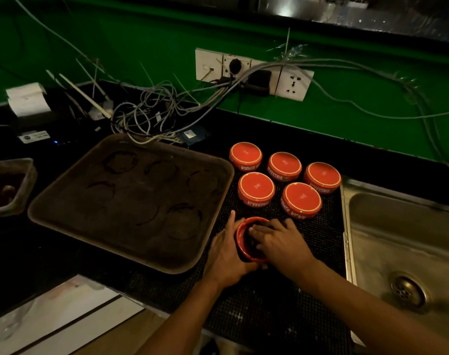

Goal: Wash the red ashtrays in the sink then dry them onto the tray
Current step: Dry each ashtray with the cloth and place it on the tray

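Head view: at lower centre of the frame, an upright red ashtray sits on a black mesh mat. The left hand curls around its left wall, gripping it, with the forefinger stretched up along the rim. The right hand lies over the bowl with fingers reaching inside, pressing on something dark there, perhaps a cloth; I cannot tell whether those fingers pinch it or lie flat.

Just above, right of centre, five more ashtrays stand upside down on the same mat in two rows, close together but apart from the held one. The brown tray fills the centre left, its right edge just beside the mat; nothing stands on it, only ring-shaped marks. The steel sink takes the right edge, drain at lower right, and looks dry of running water.

My reading: washing looks finished, the five inverted ones are draining, and the sixth is being wiped. Nothing has reached the tray, so drying and moving all six is left
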